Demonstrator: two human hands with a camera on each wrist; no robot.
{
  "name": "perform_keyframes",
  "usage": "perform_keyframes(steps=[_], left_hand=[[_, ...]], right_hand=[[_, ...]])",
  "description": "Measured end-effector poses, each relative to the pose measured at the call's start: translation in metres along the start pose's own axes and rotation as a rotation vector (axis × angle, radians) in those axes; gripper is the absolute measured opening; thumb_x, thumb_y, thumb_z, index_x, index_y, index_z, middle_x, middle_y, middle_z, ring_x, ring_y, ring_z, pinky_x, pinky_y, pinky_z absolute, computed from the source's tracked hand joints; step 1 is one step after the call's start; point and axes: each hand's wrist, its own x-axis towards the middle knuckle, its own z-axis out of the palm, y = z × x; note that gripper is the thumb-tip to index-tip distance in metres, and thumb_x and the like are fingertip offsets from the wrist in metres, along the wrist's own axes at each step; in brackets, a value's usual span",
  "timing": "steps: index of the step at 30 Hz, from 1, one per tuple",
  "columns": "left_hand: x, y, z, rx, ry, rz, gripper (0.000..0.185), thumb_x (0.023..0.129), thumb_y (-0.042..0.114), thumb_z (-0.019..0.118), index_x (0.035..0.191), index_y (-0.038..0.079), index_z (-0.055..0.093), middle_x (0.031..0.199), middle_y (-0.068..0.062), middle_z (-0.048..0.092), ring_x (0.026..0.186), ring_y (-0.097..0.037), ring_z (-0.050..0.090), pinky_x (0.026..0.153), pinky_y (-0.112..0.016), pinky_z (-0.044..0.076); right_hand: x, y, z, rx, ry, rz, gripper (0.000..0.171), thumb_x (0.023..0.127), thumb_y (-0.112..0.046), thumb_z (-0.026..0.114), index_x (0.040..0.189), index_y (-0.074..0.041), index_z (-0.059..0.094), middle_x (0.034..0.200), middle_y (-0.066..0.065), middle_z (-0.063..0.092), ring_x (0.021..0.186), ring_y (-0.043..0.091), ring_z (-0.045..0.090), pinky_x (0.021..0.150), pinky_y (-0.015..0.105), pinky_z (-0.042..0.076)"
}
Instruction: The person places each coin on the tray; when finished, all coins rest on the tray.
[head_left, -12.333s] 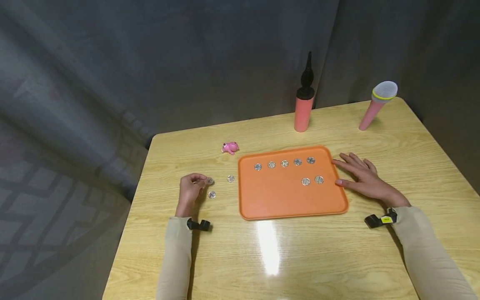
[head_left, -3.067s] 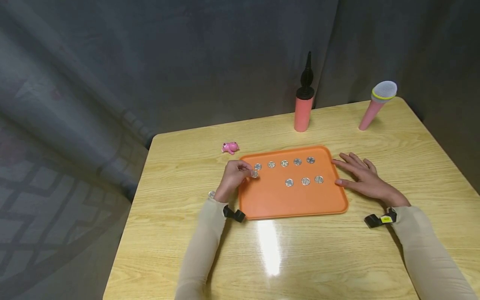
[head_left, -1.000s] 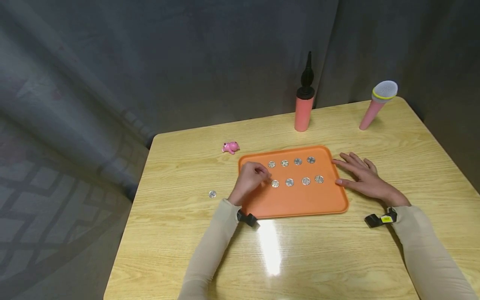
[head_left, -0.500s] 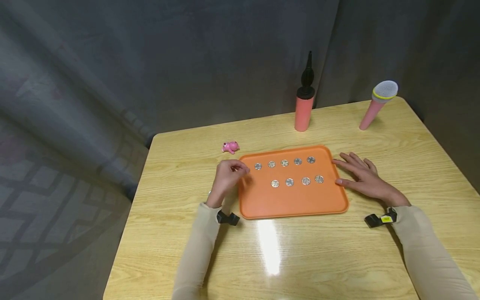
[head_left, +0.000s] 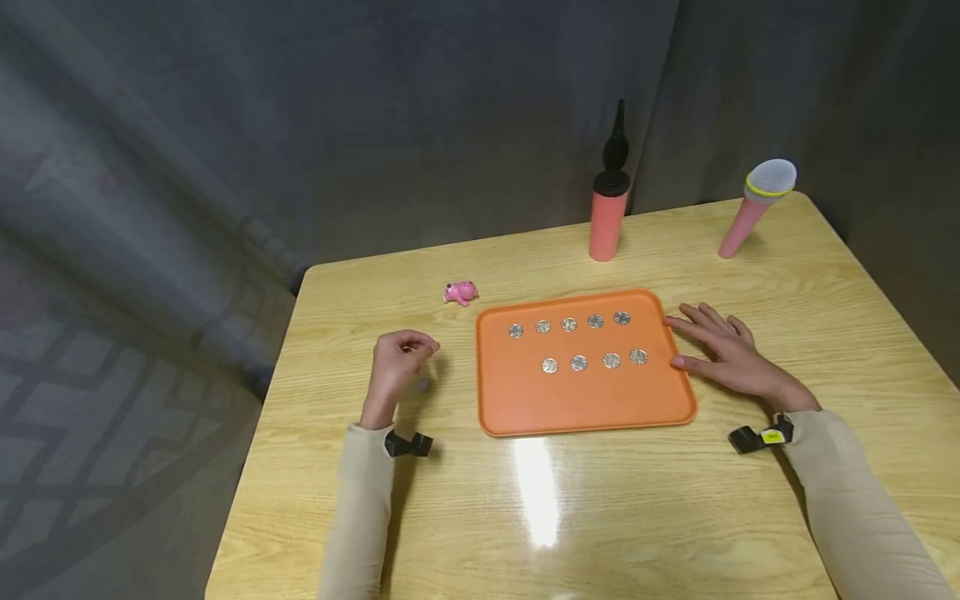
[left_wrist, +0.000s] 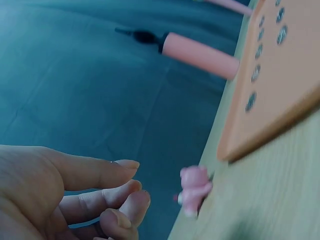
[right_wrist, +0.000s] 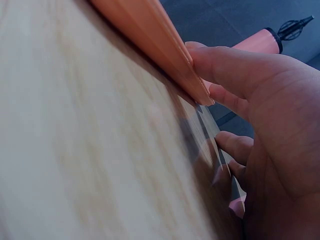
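My left hand [head_left: 397, 367] has come back off the orange tray [head_left: 585, 408] and now hangs over the table [head_left: 600, 517] to the tray's left, fingers [left_wrist: 120, 197] loosely curled and holding nothing, as the left wrist view shows plainly. Half a second ago this hand was at the tray's left edge; a second ago it was over the tray beside the lower row. Just under and beside my fingertips lies the last loose silver coin [head_left: 423, 385], partly in my hand's shadow and not yet touched, as far as I can tell. My right hand [head_left: 723, 358] has not moved: it lies flat, fingers straight, its thumb [right_wrist: 225, 67] pressed against the tray's right rim, steadying it. On the tray there are now nine coins: five in the far row [head_left: 568, 324] and four in the near row [head_left: 594, 362], where three seconds ago the near row held three. So the latest coin is set down, and I judge the work nearly done, with one coin left to fill the near row. Beyond sit the pink toy [head_left: 460, 292], the pink pump [head_left: 606, 225] and the toy microphone [head_left: 753, 208], all well apart from my hands.
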Motion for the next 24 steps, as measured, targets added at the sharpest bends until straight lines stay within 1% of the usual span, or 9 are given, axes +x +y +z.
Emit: perform_keyframes(steps=[3, 6, 8, 13, 16, 19, 24], left_hand=[[0.0, -0.01, -0.01, -0.007, 0.027, -0.024, 0.013, 0.09, 0.005, 0.068, 0.092, -0.005, 0.075, 0.076, 0.002, 0.069, 0.059, -0.007, 0.051, 0.053, -0.02, 0.044], [0.0, -0.019, -0.018, -0.01, 0.053, -0.038, 0.013, 0.089, 0.005, 0.069, 0.093, -0.006, 0.074, 0.075, 0.004, 0.066, 0.056, -0.007, 0.049, 0.052, -0.021, 0.043], [0.0, -0.025, -0.022, 0.0, 0.066, -0.047, 0.014, 0.089, 0.006, 0.07, 0.094, -0.006, 0.074, 0.078, 0.002, 0.068, 0.056, -0.006, 0.048, 0.053, -0.022, 0.044], [-0.001, -0.042, -0.027, 0.018, 0.077, -0.081, 0.013, 0.09, 0.006, 0.068, 0.095, -0.004, 0.075, 0.091, -0.011, 0.073, 0.056, -0.008, 0.05, 0.054, -0.023, 0.047], [-0.001, -0.051, -0.029, 0.011, 0.081, -0.089, 0.013, 0.09, 0.006, 0.069, 0.095, -0.004, 0.075, 0.093, -0.015, 0.074, 0.057, -0.009, 0.052, 0.054, -0.023, 0.047], [-0.001, -0.058, -0.03, 0.005, 0.082, -0.099, 0.014, 0.089, 0.006, 0.07, 0.096, -0.005, 0.074, 0.09, -0.013, 0.074, 0.058, -0.01, 0.053, 0.054, -0.023, 0.047], [-0.002, -0.066, -0.029, 0.02, 0.06, -0.14, 0.017, 0.087, 0.008, 0.074, 0.099, -0.004, 0.073, 0.08, 0.0, 0.068, 0.059, -0.009, 0.052, 0.052, -0.021, 0.044]], right_hand=[[0.0, 0.0, 0.0, 0.001, -0.001, 0.0, 0.068, 0.094, -0.026, 0.069, 0.154, -0.018, 0.039, 0.165, 0.027, 0.017, 0.155, 0.047, -0.001, 0.114, 0.07, -0.012], [0.0, 0.001, 0.001, 0.003, 0.003, 0.013, 0.068, 0.094, -0.026, 0.069, 0.154, -0.017, 0.039, 0.165, 0.026, 0.017, 0.155, 0.046, -0.001, 0.115, 0.069, -0.012], [0.001, 0.0, 0.0, 0.008, 0.003, 0.021, 0.068, 0.093, -0.026, 0.069, 0.154, -0.017, 0.039, 0.165, 0.026, 0.016, 0.155, 0.046, -0.002, 0.115, 0.069, -0.012], [0.0, 0.001, 0.0, 0.01, 0.001, 0.02, 0.068, 0.094, -0.026, 0.069, 0.154, -0.017, 0.039, 0.165, 0.026, 0.016, 0.155, 0.047, -0.002, 0.115, 0.069, -0.013], [0.0, 0.0, 0.0, 0.005, -0.001, 0.01, 0.068, 0.094, -0.026, 0.068, 0.155, -0.017, 0.038, 0.165, 0.027, 0.016, 0.155, 0.047, -0.002, 0.115, 0.07, -0.013], [-0.001, 0.0, 0.0, 0.002, -0.006, 0.006, 0.069, 0.094, -0.027, 0.068, 0.155, -0.017, 0.037, 0.165, 0.027, 0.016, 0.155, 0.047, -0.002, 0.114, 0.07, -0.013], [0.0, 0.001, 0.0, -0.001, -0.006, 0.014, 0.069, 0.094, -0.027, 0.068, 0.155, -0.017, 0.038, 0.165, 0.027, 0.016, 0.155, 0.047, -0.002, 0.115, 0.07, -0.012]])
